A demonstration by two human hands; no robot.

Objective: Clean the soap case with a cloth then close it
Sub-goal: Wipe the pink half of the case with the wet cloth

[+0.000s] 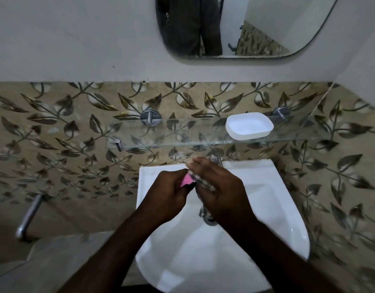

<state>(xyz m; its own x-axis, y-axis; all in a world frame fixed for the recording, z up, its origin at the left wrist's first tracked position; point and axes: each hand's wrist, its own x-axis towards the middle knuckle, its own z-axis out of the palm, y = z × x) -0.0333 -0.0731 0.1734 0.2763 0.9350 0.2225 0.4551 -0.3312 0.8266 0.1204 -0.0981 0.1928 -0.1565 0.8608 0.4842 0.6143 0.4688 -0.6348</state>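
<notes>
Head view shows the left hand [167, 193] gripping a pink piece [187, 181] over the sink [267, 208], touching the cloth [203, 185] held by the right hand [221, 191], while the white soap case half [249, 125] sits well beyond on the glass shelf [171, 132].

Two hands meet at the centre of the frame.
Bare forearms rise from the lower edge and converge. The left hand [171, 190] curls its fingers round a pink soap case [187, 181]; the right hand [221, 187], back upward, grips a cloth [203, 183] just beside it.
</notes>
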